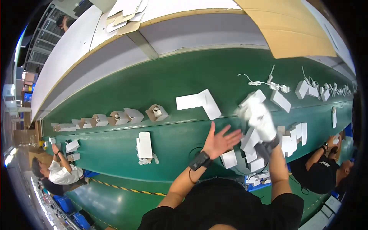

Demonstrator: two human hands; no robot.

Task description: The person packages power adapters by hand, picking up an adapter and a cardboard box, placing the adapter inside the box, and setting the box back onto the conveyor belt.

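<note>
My left hand (222, 141) hovers palm up over the green work surface (180, 147), its fingers spread and nothing in it. A dark band wraps that wrist. In a white glove, my right hand (258, 117) is smeared by motion. It reaches out over the table beside a white box (257, 96); the blur hides its fingers and whether they hold anything. Under and around the right wrist lie several small white boxes (251, 138). Ahead of my left hand rests an unfolded white carton piece (209, 104), bent at an angle.
Open cartons with items inside (156, 112) stand in a row at the left. White cables with plugs (270, 84) lie at the back right. A white box on clear wrapping (145, 145) sits to the left. Co-workers sit at left (63, 170) and right (320, 172). Cardboard (295, 30) overhangs the shelf.
</note>
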